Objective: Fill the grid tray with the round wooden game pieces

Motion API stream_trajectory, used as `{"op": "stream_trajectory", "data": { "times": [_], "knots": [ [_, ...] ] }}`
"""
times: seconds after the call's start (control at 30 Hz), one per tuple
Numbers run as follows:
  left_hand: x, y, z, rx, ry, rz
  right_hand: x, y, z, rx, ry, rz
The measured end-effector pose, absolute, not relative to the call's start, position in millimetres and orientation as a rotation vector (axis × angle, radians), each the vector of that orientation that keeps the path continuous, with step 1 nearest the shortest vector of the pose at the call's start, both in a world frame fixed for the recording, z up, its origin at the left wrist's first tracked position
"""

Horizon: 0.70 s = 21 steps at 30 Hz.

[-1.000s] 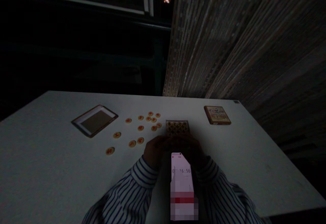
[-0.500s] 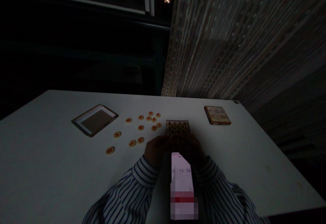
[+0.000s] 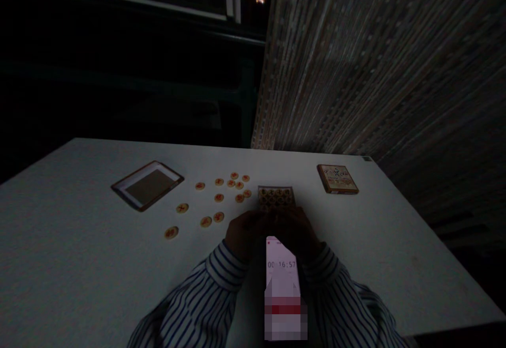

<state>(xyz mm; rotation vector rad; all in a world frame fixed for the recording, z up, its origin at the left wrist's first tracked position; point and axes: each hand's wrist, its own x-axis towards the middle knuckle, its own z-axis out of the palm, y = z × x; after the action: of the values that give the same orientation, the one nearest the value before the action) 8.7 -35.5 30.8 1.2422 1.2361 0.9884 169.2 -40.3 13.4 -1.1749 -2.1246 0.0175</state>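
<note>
A small tray (image 3: 293, 196) lies in front of me with rows of round Chinese chess pieces (image 3: 272, 199) in it. My left hand (image 3: 242, 232) and my right hand (image 3: 302, 234) come together at its near side and cover that part of it. Deep shadow hides the fingers of both hands, so whether they hold a piece does not show. To the left, several loose pieces with red characters (image 3: 219, 216) are scattered on the white table (image 3: 98, 263). Below my hands, between the striped sleeves, a lit phone (image 3: 281, 279) shows a running timer.
An open box half (image 3: 148, 187) with a pale inner rim lies at the left. On the right is a closed printed box (image 3: 339, 179). A string curtain (image 3: 316, 74) hangs behind the table's far edge. The room is very dark.
The phone's timer has advanced by a second. My hands stay at the tray with only a very slight shift; the loose pieces and boxes have not moved.
</note>
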Motion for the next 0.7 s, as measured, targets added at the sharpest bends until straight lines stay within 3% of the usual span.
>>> {"op": "stream_trajectory", "data": {
  "times": [0.7],
  "knots": [
    [-7, -24, 18, 1.285, 1.408, 1.117, 176, -34, 7, -1.384, -2.100, -0.123]
  ]
}}
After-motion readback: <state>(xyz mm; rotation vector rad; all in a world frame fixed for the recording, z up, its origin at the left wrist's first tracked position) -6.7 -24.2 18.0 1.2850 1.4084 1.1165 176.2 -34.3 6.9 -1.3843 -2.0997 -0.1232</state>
